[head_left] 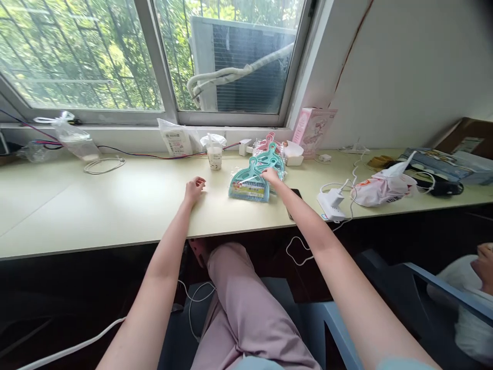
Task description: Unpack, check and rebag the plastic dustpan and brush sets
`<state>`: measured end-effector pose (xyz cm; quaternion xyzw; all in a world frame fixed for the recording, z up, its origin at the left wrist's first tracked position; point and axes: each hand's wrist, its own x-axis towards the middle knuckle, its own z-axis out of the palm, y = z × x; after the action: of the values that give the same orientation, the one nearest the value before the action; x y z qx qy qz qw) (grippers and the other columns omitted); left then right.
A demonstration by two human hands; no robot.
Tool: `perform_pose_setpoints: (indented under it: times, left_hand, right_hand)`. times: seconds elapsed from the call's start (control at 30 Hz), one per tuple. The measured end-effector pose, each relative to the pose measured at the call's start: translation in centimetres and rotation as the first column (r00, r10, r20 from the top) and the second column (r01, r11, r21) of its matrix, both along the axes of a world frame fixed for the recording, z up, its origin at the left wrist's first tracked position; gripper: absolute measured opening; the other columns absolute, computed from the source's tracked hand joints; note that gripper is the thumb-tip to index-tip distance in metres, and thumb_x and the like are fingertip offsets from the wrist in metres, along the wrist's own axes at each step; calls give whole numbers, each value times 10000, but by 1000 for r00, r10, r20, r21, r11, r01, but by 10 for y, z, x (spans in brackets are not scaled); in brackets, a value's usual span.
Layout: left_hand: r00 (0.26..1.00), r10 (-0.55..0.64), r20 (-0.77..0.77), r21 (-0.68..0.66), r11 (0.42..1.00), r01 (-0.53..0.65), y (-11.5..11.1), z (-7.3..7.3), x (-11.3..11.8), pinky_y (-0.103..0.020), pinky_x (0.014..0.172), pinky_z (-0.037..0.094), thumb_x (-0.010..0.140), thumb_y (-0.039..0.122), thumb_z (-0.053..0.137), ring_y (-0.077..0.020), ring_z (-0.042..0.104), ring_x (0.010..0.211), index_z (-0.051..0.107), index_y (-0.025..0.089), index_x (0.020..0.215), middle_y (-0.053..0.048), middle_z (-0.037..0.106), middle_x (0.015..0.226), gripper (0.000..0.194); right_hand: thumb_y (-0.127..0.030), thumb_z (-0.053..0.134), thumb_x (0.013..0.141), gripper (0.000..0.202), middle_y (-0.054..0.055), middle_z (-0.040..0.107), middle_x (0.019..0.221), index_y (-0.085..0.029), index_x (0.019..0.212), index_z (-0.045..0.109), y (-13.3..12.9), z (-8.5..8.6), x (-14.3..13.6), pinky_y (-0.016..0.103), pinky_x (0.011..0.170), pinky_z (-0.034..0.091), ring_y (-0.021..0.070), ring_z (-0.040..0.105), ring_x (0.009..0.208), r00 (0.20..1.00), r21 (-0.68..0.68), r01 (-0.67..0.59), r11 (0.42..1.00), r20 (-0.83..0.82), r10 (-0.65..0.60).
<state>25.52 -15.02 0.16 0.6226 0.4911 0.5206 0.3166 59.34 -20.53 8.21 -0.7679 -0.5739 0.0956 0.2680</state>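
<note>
Two teal mini dustpan-and-brush sets in clear plastic wrap are on the pale table. The front dustpan set (249, 189) lies with its printed label and brush bristles facing up. My right hand (271, 176) is closed at its upper right side, with the fingers pinched on a teal handle part. Behind it another teal dustpan (272, 150) overlaps a pink dustpan set (269, 137), mostly hidden. My left hand (195, 190) rests on the table left of the front set, its fingers loosely curled and apart, holding nothing.
A lidded cup (214, 154) and a white packet (175, 139) stand by the window. To the right are a pink box (311, 131), a dark phone (294, 198) partly under my right arm, a power strip (331, 204) and a tissue pack (385, 189). Another person's hand (483, 267) shows at far right.
</note>
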Motion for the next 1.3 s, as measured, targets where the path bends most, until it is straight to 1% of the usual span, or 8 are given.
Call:
perform_pose_setpoints:
  times: [0.2, 0.37, 0.63, 0.73, 0.87, 1.0, 1.13, 1.3]
  left_hand:
    - [905, -258, 339, -197, 921, 336, -14, 11, 4, -287, 649, 517, 672, 575, 832, -170, 660, 640, 700, 128, 1018, -98, 726, 792, 580]
    - [869, -108, 483, -138, 971, 197, -21, 19, -21, -257, 601, 500, 647, 678, 792, -160, 679, 695, 708, 166, 1080, -79, 743, 901, 676]
    - [867, 281, 411, -142, 959, -244, -4, 15, -61, -354, 676, 548, 590, 490, 861, -225, 686, 693, 694, 164, 943, -43, 706, 704, 509]
    - [785, 399, 473, -144, 915, -378, 2, 12, -66, -353, 719, 572, 704, 419, 779, -207, 704, 729, 658, 181, 1060, -47, 717, 783, 445]
    - [700, 447, 556, -100, 873, -478, 4, 9, -72, -334, 819, 577, 792, 347, 654, -196, 714, 892, 639, 182, 1113, -71, 732, 970, 362]
    - [698, 482, 530, -103, 853, -511, -2, 7, -73, -373, 846, 575, 836, 426, 593, -237, 704, 992, 631, 185, 1144, -105, 731, 1093, 393]
    - [732, 344, 587, -115, 931, -345, -9, 8, -64, -371, 836, 567, 766, 404, 691, -217, 711, 947, 621, 204, 1179, -88, 735, 1116, 464]
    - [749, 140, 647, -90, 990, -108, -11, 8, -59, -315, 752, 543, 709, 356, 760, -191, 703, 796, 672, 202, 1108, -43, 750, 921, 437]
  right_hand:
    - [-202, 607, 895, 269, 118, 761, 1126, -130, 1133, 711, 4, -4, -71, 273, 917, 516, 183, 710, 1046, 868, 135, -173, 976, -448, 215]
    - [-185, 564, 938, 288, 103, 743, 1207, -166, 1200, 680, 35, 1, -138, 245, 924, 511, 159, 693, 1107, 809, 249, -134, 959, -532, 251]
    - [-220, 541, 969, 522, 129, 370, 1626, -276, 1485, 482, 9, -31, -216, 542, 1173, 300, 294, 308, 1509, 883, 419, -464, 780, 148, 446]
    - [-238, 465, 1017, 342, 106, 584, 1460, -271, 1298, 659, -3, -41, -227, 461, 1143, 343, 256, 487, 1385, 723, 262, -690, 675, 311, 618]
    - [-376, 294, 1080, 458, 125, 737, 1157, -193, 1190, 698, -3, -47, -230, 333, 855, 509, 229, 690, 1024, 781, 47, -613, 788, 184, 597]
    - [-356, 308, 1074, 464, 108, 563, 1469, -252, 1504, 448, -1, -43, -220, 345, 891, 512, 243, 581, 1240, 801, 243, -596, 765, 254, 543]
    - [-286, 330, 1062, 503, 54, 351, 1645, -283, 1564, 360, -2, -42, -213, 433, 1165, 315, 248, 309, 1486, 688, 333, -724, 604, 414, 597]
    - [-282, 300, 1069, 430, 75, 526, 1525, -228, 1390, 581, 7, -53, -215, 437, 1103, 305, 275, 426, 1379, 646, 270, -762, 588, 372, 666]
